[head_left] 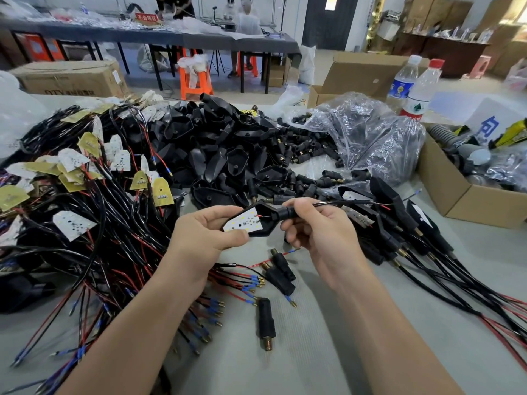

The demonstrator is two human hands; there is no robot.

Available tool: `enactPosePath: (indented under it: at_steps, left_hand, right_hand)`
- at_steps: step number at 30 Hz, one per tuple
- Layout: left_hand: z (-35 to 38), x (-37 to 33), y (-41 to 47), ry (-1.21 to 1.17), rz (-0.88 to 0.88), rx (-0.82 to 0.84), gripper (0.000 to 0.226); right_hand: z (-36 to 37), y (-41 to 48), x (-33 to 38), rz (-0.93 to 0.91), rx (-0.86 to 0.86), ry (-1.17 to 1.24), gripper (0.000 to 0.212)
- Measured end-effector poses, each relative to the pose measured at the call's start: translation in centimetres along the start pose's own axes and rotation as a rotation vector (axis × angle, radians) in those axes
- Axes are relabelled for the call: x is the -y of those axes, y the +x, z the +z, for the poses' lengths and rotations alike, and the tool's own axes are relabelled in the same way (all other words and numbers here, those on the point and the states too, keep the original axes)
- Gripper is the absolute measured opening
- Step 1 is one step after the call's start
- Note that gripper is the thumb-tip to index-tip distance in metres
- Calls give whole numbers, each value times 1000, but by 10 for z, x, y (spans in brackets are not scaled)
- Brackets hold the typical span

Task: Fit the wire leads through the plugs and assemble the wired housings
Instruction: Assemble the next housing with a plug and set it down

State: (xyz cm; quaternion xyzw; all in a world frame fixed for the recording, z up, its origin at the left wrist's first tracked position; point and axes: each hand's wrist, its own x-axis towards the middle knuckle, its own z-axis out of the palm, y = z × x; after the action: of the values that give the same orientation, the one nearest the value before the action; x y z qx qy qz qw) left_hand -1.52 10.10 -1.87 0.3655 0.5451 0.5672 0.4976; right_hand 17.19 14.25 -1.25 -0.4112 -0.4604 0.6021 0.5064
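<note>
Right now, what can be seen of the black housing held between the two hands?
The black pointed plastic housing is a shallow shell held above the grey table, open side up. A white LED board with small yellow chips sits inside it, a red lead reaching the board. The left hand holds its wide end, thumb on the near edge. Its narrow end meets a black cylindrical plug, pinched by the right hand, with thin wire leads trailing beyond.

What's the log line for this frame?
left hand: holds housing | right hand: grips plug | LED board: in housing | leads: exit plug rightward
</note>
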Motion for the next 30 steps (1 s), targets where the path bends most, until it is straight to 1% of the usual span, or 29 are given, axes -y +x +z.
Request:
enactPosePath:
  at_steps: [4,7,9,11,13,17,19,22,24,27,30]
  left_hand:
    - [0,2,2,-8,-31,69,37]
    - [2,0,3,-52,-93,170,26]
    - [1,-3,2,-70,-129,275,28]
    - [1,-4,1,-37,-119,309,29]
    - [1,-4,1,-13,-99,278,26]
    - [8,1,-1,45,-46,179,19]
    - [13,4,-2,66,-18,129,16]
    - [14,6,-3,71,3,92,15]
    - [11,4,-3,53,-25,140,16]
    - [9,3,-5,39,-85,307,19]
    - [9,3,-5,31,-81,394,23]
  right_hand:
    - [0,-1,1,-36,70,-21,33]
    - [-2,0,1,-79,28,-38,40]
    - [-5,0,0,-97,6,-49,45]
    - [-7,0,-1,-113,-27,-91,49]
    - [-9,2,-1,-122,-106,-122,47]
    - [-12,6,-2,-96,-254,-110,37]
    - [-14,6,-1,-63,-260,-85,36]
    - [-13,6,1,-22,-210,-35,42]
    - [-11,7,0,-17,-203,-36,41]
    - [-10,8,-3,-32,-231,-72,36]
    - [-9,8,-5,-56,-266,-99,41]
